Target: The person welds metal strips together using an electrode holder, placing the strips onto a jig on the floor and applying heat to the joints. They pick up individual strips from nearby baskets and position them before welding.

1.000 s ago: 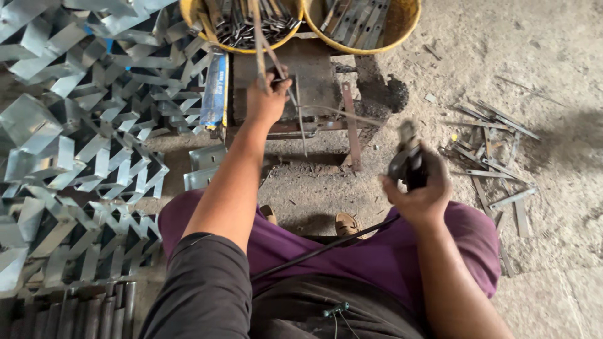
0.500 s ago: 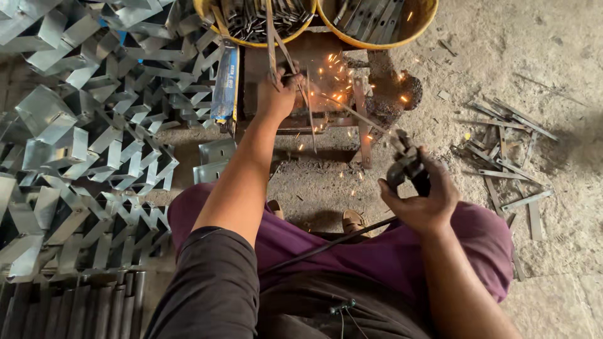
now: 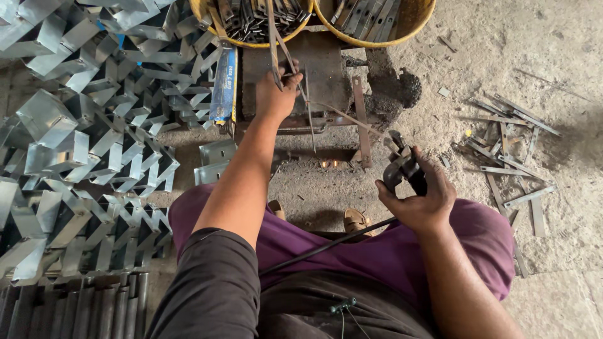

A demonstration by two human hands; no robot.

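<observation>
The left hand (image 3: 276, 94) is stretched out over the small rusty steel table (image 3: 326, 69), its fingers closed around thin flat metal strips (image 3: 274, 44) standing against the table top. The right hand (image 3: 418, 198) sits back by the knee, fingers wrapped tight round a black welding electrode holder (image 3: 402, 166) with its cable trailing across the lap. Two yellow tubs (image 3: 408, 22) hold more cut strips, apparently waiting, while the heap of folded galvanised brackets (image 3: 81, 144) on the left looks like finished work. That heap crowds the left side; the dusty floor (image 3: 565, 81) to the right is more open, with loose offcuts (image 3: 509, 169) scattered about.
</observation>
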